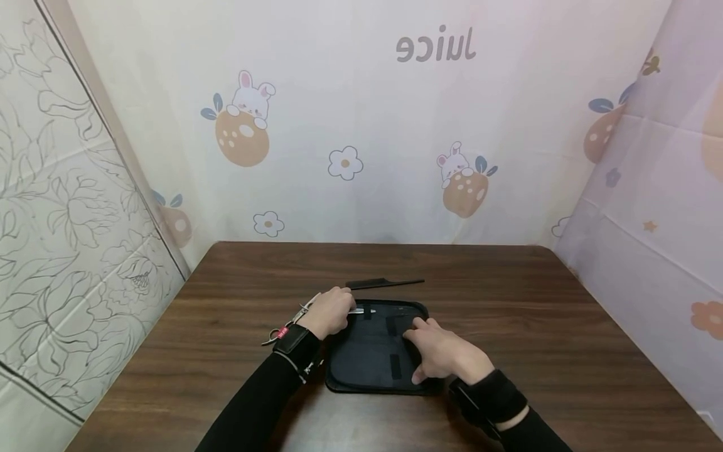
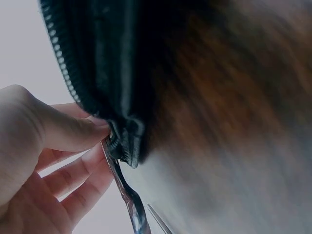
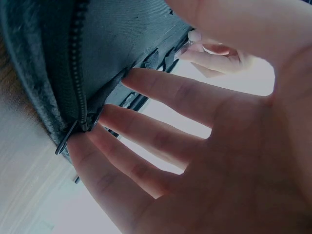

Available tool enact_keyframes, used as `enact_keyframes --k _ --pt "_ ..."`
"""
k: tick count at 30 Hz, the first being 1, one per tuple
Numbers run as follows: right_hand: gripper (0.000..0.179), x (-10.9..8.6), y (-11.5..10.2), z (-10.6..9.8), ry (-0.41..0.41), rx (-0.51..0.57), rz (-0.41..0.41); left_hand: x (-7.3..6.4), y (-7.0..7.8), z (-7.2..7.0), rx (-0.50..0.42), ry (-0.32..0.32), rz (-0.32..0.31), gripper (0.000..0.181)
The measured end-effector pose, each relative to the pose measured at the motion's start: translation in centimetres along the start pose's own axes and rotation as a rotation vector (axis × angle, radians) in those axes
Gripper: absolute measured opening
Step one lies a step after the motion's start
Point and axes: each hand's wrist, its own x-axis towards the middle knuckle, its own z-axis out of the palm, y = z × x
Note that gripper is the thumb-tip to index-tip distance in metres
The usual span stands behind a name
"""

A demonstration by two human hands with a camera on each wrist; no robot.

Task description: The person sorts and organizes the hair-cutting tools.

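A black zippered case lies spread on the table, with dark elastic loops inside. At its far left corner my left hand pinches a silver metal tool, partly hidden by the fingers. A bright metal end shows inside the case beside a loop. In the left wrist view, thumb and fingertips meet right at the case's corner. My right hand rests along the case's right side, fingers fairly straight and spread. In the right wrist view, its fingertips touch the case near the zipper and its pull.
A black tail comb lies just beyond the case. Silver scissors are on the table left of the case, partly hidden behind the left wrist. The brown wooden table meets a printed curtain at the back.
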Motion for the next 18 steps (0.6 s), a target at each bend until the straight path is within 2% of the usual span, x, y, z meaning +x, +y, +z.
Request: enact_keyframes --k 11,18 --pt "0.072 0.18 0.07 0.01 0.003 0.002 0.007 0.83 -0.03 0.23 -0.01 -0.001 0.024 0.019" --pt "0.073 0.19 -0.02 0.03 0.003 0.004 0.01 0.89 0.32 0.21 -0.044 -0.017 0.024 0.021"
